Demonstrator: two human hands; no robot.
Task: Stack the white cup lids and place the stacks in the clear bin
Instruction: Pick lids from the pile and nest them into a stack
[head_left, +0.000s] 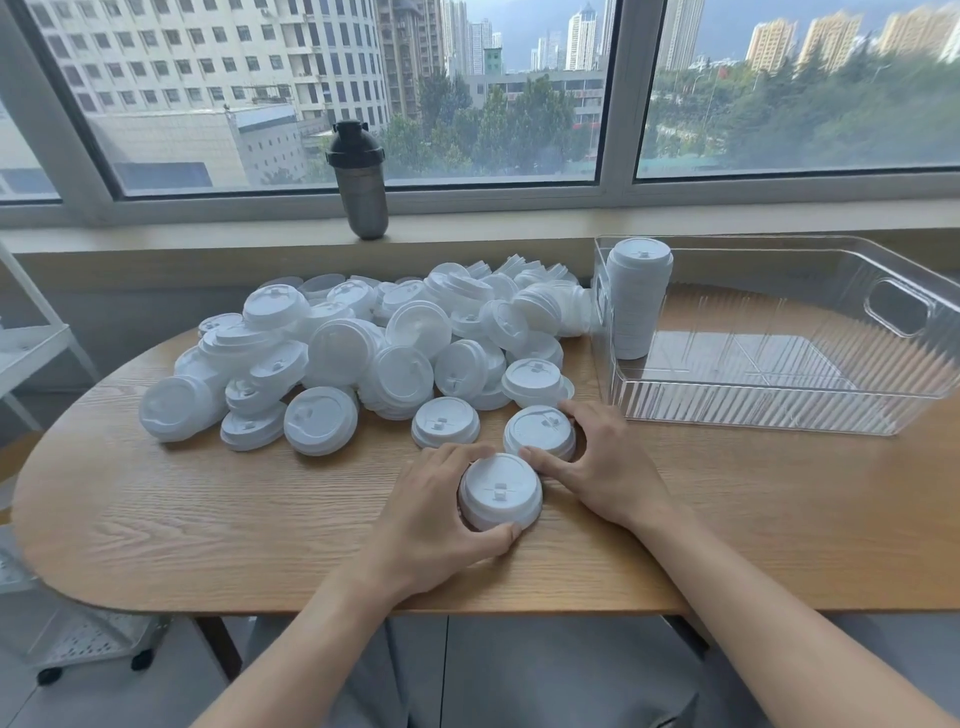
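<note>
Bin (769, 410), clear, sits far right on table (208, 519) w/ one tall lid stack (638, 301) upright in its left rear corner; loose lid pile (363, 338) sprawls left of it, well apart from both hands. Short stack (500, 491) lies center-front, axis vertical, L hand (436, 519) curled round it, thumb on near rim, fingers on far side. Next lid (540, 431) is just behind-right of that stack, almost touching; R hand (605, 467) is nearer, fingers wrapped on its right edge, so prob a short lift left and toward the body onto the stack.
</note>
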